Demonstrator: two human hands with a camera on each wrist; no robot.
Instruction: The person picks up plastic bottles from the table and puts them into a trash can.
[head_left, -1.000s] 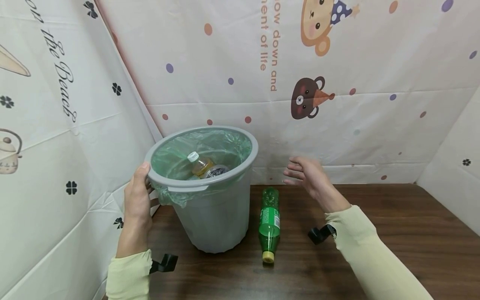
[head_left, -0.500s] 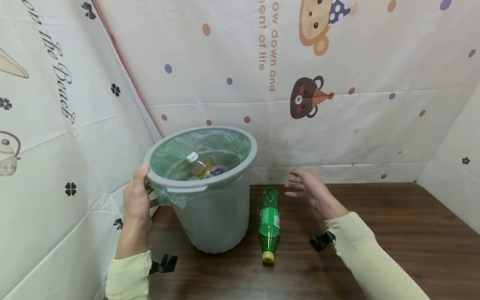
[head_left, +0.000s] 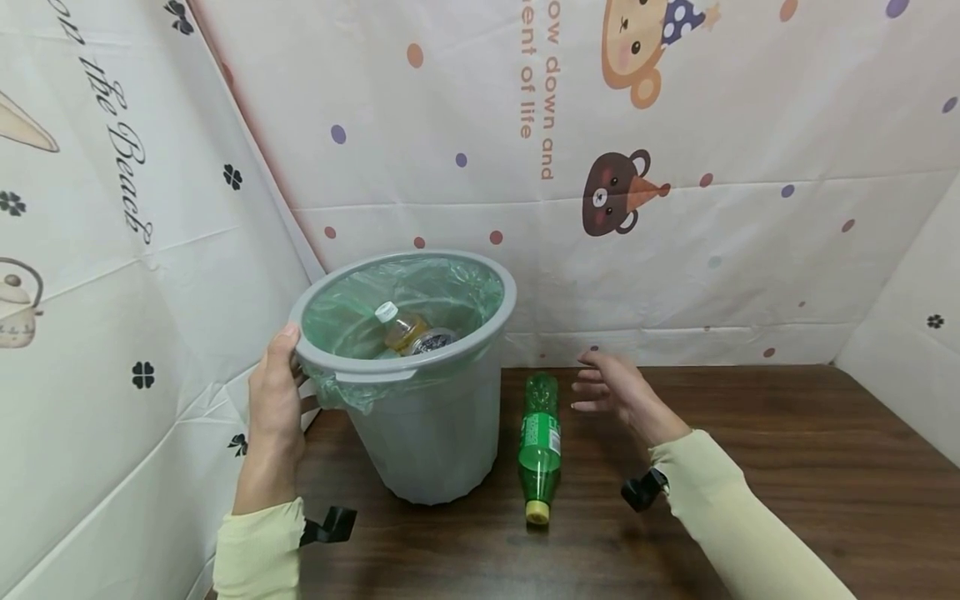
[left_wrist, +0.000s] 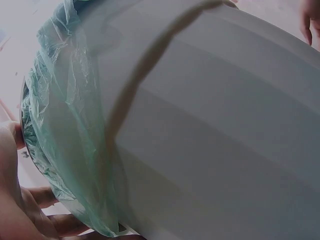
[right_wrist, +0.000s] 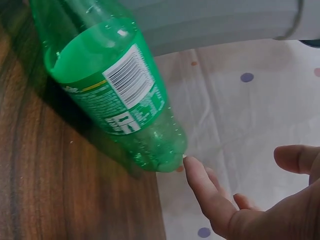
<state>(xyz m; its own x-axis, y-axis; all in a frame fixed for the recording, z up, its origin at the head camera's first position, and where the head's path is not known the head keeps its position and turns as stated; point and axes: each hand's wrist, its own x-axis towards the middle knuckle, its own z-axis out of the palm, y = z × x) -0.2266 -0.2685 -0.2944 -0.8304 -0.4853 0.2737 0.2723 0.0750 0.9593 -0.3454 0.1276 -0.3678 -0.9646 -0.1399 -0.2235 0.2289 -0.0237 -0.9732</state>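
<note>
On the left of the head view, my left hand (head_left: 273, 404) grips the rim of a grey trash bin (head_left: 431, 446), thumb on top and fingers below. Its green plastic liner (left_wrist: 70, 135) folds over the rim beside those fingers in the left wrist view. Inside lie a white-capped bottle (head_left: 405, 330) with yellowish liquid and a clear container (head_left: 433, 341), partly hidden. A green plastic bottle (head_left: 540, 437) lies on its side right of the bin, yellow cap toward me. My right hand (head_left: 618, 393), fingers spread and holding nothing, hovers right of the bottle's base (right_wrist: 162, 145).
Everything stands on a dark wooden table (head_left: 757, 467). A printed white cloth (head_left: 420, 150) hangs behind it, with another cloth wall (head_left: 180, 333) close on the left. Black straps (head_left: 643, 490) sit on both wrists.
My right hand has come down toward the table beside the green bottle, its fingers still spread. My left hand, the bin and the bottle have stayed in place.
</note>
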